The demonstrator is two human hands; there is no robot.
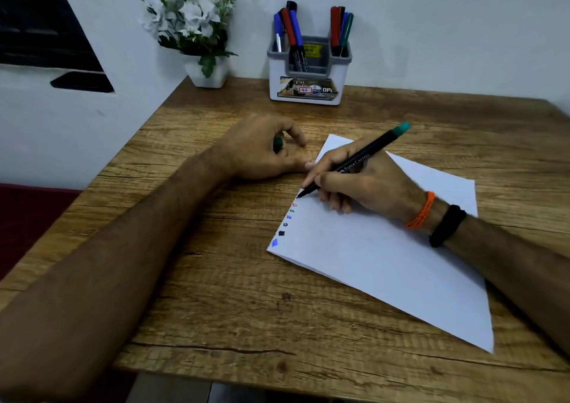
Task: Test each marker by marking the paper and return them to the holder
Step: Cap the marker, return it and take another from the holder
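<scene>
Left hand (265,148) rests on the table (216,294), fingers curled round a green cap (278,143). Right hand (354,183) grips a black pen (357,160), tip at the paper's (385,264) left edge, above a column of test marks (285,223). Best: short light stroke, clear of the red mark, then recap. Holder (308,75) stands at the back.

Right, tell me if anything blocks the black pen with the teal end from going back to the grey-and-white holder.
Nothing visible does: bare wooden table lies between the black pen with the teal end and the grey-and-white holder.
</scene>
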